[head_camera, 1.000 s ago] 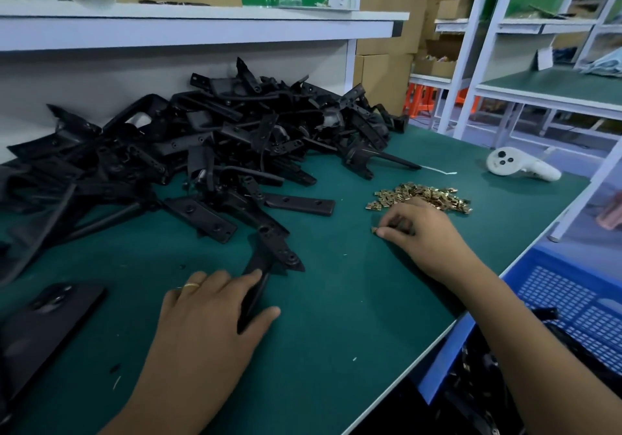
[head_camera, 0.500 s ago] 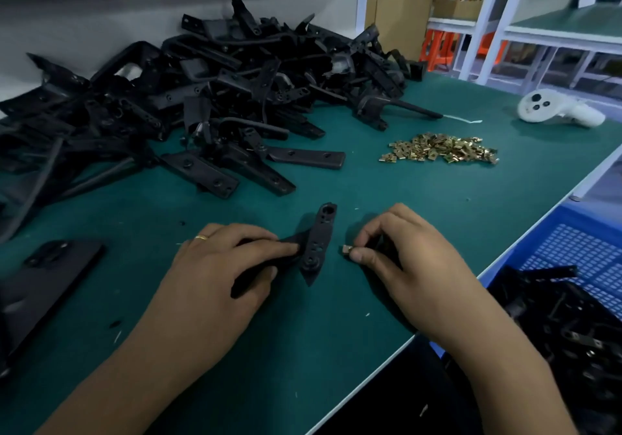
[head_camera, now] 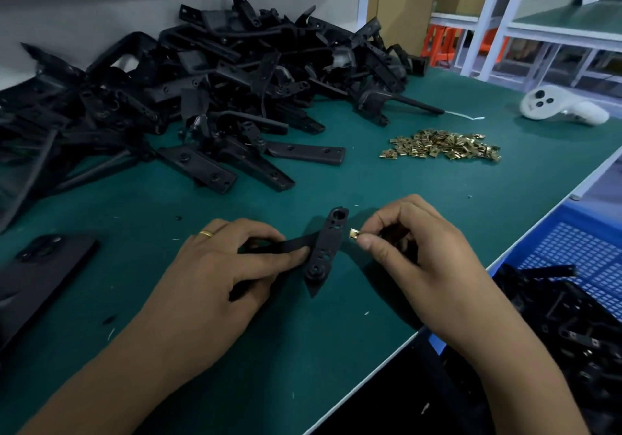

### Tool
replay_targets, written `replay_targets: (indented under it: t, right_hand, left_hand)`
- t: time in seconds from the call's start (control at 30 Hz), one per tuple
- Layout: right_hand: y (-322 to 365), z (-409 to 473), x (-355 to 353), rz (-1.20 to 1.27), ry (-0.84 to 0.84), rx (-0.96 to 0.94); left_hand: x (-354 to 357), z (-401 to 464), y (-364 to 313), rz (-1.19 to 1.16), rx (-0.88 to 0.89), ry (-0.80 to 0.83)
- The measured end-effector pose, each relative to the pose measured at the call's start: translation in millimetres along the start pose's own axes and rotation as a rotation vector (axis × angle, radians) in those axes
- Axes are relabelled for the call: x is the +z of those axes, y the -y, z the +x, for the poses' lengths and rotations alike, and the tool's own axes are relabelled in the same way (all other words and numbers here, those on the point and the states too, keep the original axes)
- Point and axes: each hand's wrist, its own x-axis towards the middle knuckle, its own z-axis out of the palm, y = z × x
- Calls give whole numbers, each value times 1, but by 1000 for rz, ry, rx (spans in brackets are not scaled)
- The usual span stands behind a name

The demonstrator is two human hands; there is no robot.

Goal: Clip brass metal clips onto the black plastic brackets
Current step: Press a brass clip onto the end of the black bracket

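Note:
My left hand (head_camera: 215, 276) grips a black plastic bracket (head_camera: 324, 249) by its arm, just above the green mat near the front edge. The bracket's flat holed plate points up and to the right. My right hand (head_camera: 417, 259) pinches a small brass clip (head_camera: 354, 233) between thumb and forefinger, right beside the plate's right edge. Whether clip and plate touch I cannot tell. A loose heap of brass clips (head_camera: 441, 145) lies farther back on the mat. A big pile of black brackets (head_camera: 208, 97) fills the back left.
A white handheld controller (head_camera: 558, 104) lies at the far right of the green table (head_camera: 420, 192). A flat black part (head_camera: 37, 273) sits at the left edge. A blue crate (head_camera: 585, 256) holding black brackets stands below the table's right edge. White shelving stands behind.
My right hand brought a brass clip from the heap toward me. My left hand lifted the bracket and turned its plate toward the clip. The clip now sits close beside the plate.

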Motion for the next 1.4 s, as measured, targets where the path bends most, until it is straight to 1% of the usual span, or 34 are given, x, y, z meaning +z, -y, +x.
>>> replay_targets:
  t: [0.53,0.7,0.83,1.03,1.13,1.2,1.27,1.33,1.4]
  right_hand:
    - [2,-2,4,79,-30,-26]
    - [4,-3,3,85,-25,-30]
    - [3,-3,3,94,-22,-23]
    - [3,-4,2,155,-22,-41]
    - [3,-4,-2,246,-13,-55]
    - [3,-3,-6,325,18,-49]
    - [3,-2,-11,394,107,-22]
    - [3,-3,-15,420,208,16]
    - [3,-4,-17,430,246,41]
  left_hand:
    - [2,0,1,1,42,-6]
    - [-2,0,-1,-3,41,35]
    - [0,0,-2,-19,57,18]
    - [2,-1,-2,-91,42,-4]
    - [3,-1,-1,-124,54,-11]
    - [3,-1,0,-131,81,-13]
    - [3,-1,0,-137,102,-8]
    - [3,-1,1,-142,119,0]
    - [3,-2,2,-158,125,10]
